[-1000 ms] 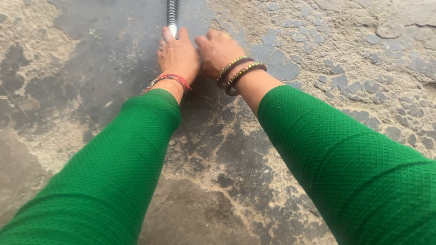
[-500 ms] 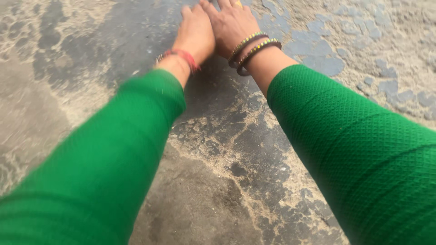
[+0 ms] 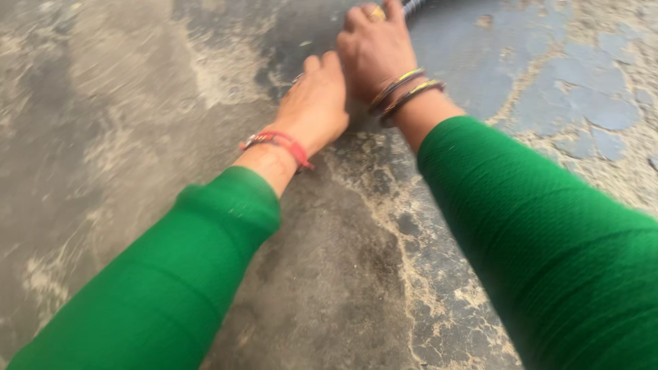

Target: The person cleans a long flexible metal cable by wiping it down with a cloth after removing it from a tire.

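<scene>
Right hand (image 3: 375,51): fingers curled on ribbed grey metal hose (image 3: 415,5). Left hand (image 3: 315,103): grip hidden, cannot tell; resting near cracked grey concrete floor (image 3: 137,137).

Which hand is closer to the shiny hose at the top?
The right. The right hand sits right by the hose at the top edge, seemingly touching it. The left hand lies lower and to the left, farther from the hose.

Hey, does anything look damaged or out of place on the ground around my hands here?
Yes: the floor is worn, its dark coating flaking into patches and pale sandy residue spread across it. A ribbed hose lies on it by your right hand. Your left hand is beside it.
</scene>
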